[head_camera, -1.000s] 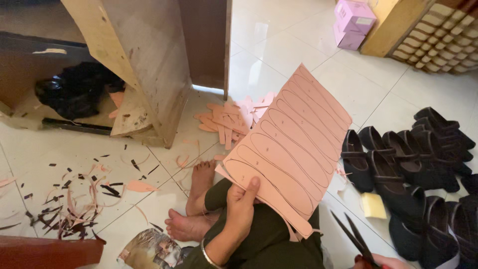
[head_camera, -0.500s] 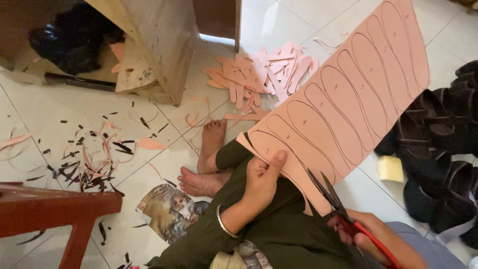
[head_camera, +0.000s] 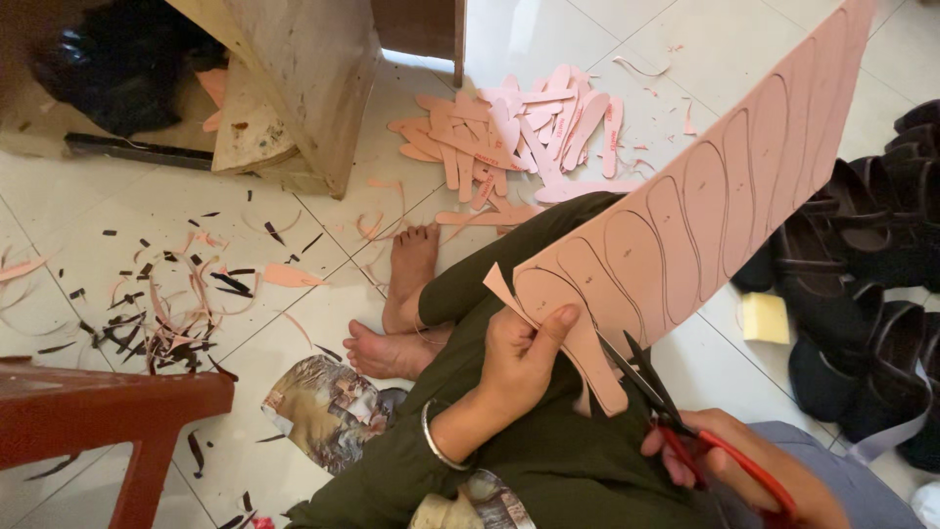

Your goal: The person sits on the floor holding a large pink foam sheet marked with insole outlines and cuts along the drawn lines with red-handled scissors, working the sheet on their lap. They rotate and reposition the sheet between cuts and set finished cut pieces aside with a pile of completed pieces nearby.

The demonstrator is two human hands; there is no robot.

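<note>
Hands: left hand (head_camera: 519, 358) pinches the near end of the pink sheet (head_camera: 705, 196), thumb on top of a traced sole outline; right hand (head_camera: 754, 470) is closed through the red handles of the scissors (head_camera: 685, 421), blades parted at the sheet's lower edge. Sheet is held up over the lap, slanting away to the upper right. To cut clean I'd keep the blades on the traced line and turn the sheet, not the scissors. Cut pink soles (head_camera: 509, 137) are piled on the floor (head_camera: 127, 216) ahead, dark shoes (head_camera: 871, 255) to the right.

Pink cut insoles (head_camera: 519, 137) piled on tile; black shoes (head_camera: 871, 264) right; red stool (head_camera: 108, 416) lower left.
</note>
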